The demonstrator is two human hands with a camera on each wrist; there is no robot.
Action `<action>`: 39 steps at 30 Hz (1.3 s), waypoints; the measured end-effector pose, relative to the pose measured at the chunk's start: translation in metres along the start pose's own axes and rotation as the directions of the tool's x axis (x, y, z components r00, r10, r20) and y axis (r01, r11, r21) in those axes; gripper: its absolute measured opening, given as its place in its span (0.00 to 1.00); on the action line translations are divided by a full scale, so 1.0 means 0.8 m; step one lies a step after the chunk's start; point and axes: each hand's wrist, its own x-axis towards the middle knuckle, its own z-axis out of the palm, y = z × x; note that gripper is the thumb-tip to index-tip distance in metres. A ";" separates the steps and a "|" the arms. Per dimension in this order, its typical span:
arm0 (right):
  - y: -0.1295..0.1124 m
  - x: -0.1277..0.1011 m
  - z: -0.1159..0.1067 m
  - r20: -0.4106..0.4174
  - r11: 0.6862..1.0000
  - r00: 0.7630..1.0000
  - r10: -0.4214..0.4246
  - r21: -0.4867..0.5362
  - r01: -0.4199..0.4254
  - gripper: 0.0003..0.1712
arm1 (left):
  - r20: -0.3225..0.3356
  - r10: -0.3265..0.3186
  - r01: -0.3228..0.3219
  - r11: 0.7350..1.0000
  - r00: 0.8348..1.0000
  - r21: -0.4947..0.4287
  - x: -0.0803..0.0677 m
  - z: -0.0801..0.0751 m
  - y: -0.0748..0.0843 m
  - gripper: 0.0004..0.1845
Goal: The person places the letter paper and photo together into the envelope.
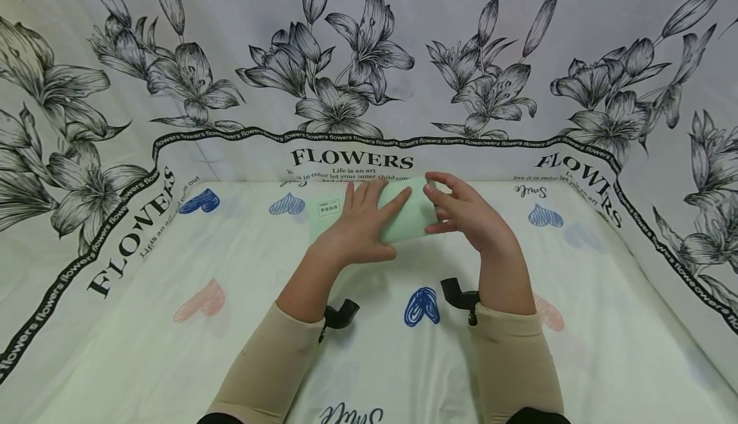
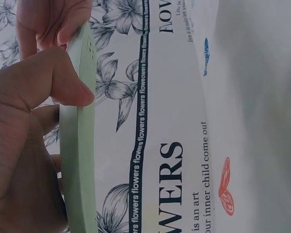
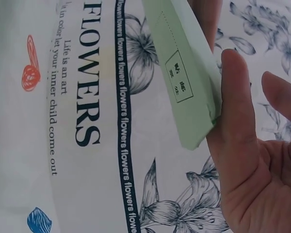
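A pale green paper envelope (image 1: 412, 216) with a small printed box is at the far side of the cloth. My left hand (image 1: 360, 222) spreads its fingers over its face, and in the left wrist view the bent thumb (image 2: 72, 87) presses the near edge of the envelope (image 2: 80, 165). My right hand (image 1: 469, 209) is at the right end, its fingers loosely bent beside that edge. In the right wrist view the envelope (image 3: 184, 73) shows a printed face and a folded corner; the right hand (image 3: 262, 160) touches its side without visibly gripping it.
A white cloth (image 1: 259, 347) with hearts and lettering covers the surface. Behind it rises a flower-printed sheet (image 1: 415, 104) with a black lettered band. Black wrist mounts (image 1: 343, 314) sit by both sleeves.
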 end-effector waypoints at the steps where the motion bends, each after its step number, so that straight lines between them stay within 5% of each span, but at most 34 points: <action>1: 0.000 0.000 0.000 0.006 1.000 1.000 0.000 0.007 0.000 0.39 | -0.002 0.004 -0.004 1.000 1.000 0.009 0.000 0.000 0.001 0.56; 20: 0.004 0.002 0.002 0.064 1.000 0.998 0.005 0.014 -0.006 0.45 | 0.000 0.032 -0.032 0.999 0.999 0.026 -0.001 -0.004 0.011 0.56; 30: 0.002 -0.009 -0.021 -0.021 0.997 0.999 -0.029 -0.071 0.027 0.45 | 0.018 0.011 -0.012 1.000 1.000 0.029 -0.001 -0.006 0.008 0.57; 39: -0.005 -0.026 -0.044 -0.193 0.991 0.978 -0.082 -0.123 0.058 0.46 | 0.072 0.002 -0.002 1.000 0.997 0.004 -0.001 -0.005 0.004 0.55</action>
